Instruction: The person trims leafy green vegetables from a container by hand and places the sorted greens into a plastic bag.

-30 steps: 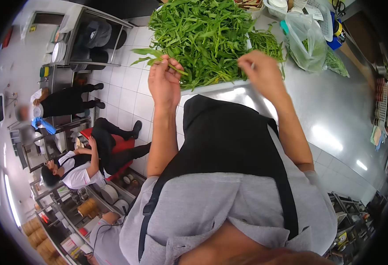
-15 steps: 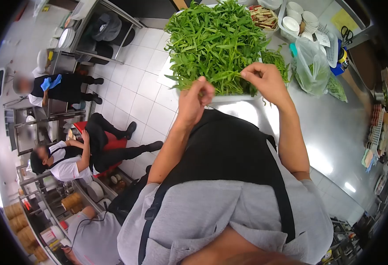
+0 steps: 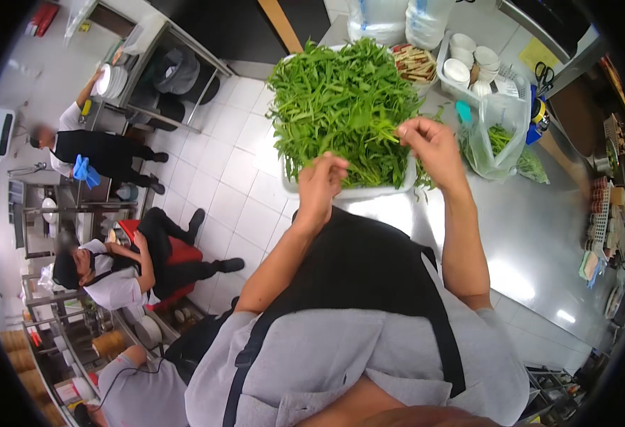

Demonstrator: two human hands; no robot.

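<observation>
A big heap of leafy greens [image 3: 341, 103], by their narrow leaves water spinach, fills a white tub [image 3: 384, 192] in front of me. Above the heap's right side, my right hand [image 3: 432, 148] pinches the end of a leafy water spinach sprig [image 3: 382, 132] between thumb and fingers. My left hand [image 3: 318, 188] is over the tub's near left edge, its fingers curled together. Whatever those fingers may hold is hidden. Some loose leaves lie on the steel counter [image 3: 497, 235] just right of the tub.
Right of the tub stand a plastic bag [image 3: 497, 139] with greens inside and a basket [image 3: 437, 67] of white cups. A container of small packets [image 3: 413, 64] sits behind. On the left, one person [image 3: 92, 153] stands at shelves and another [image 3: 117, 270] sits on a red seat [image 3: 177, 263].
My view has tilted, so the tub appears lower. My hands have moved slightly apart. The standing person has raised an arm to the stacked plates.
</observation>
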